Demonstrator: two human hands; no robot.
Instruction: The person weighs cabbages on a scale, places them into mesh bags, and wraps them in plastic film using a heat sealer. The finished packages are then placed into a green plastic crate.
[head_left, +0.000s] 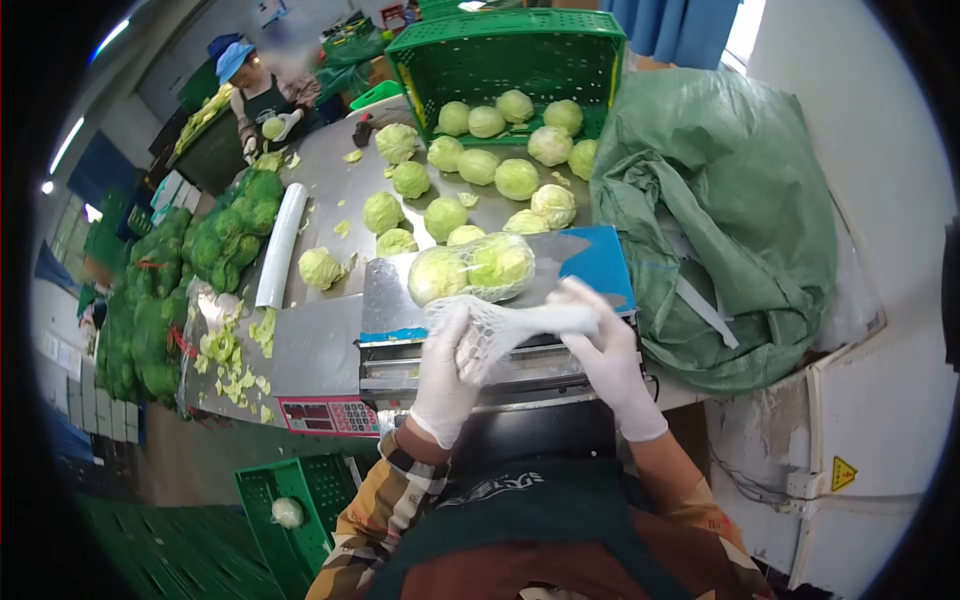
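Both my hands wear white gloves and hold a white mesh net sleeve (510, 328) over the front of a metal-topped machine. My left hand (445, 375) is closed on its wide, spread end, the fingers partly hidden by the mesh. My right hand (608, 358) pinches the bunched, narrow end between thumb and fingers. Just beyond, two pale green cabbages (500, 260) lie side by side in a clear, net-like wrapping on the machine's top (590, 265); the sleeve overlaps their near edge in this view.
Loose cabbages (445, 218) spread over the metal table toward a tipped green crate (505, 45). A white roll (282, 245) and leaf scraps lie left, near green net sacks (150, 330). A green sheet (720, 200) is heaped right. A co-worker (265, 100) handles a cabbage at far left.
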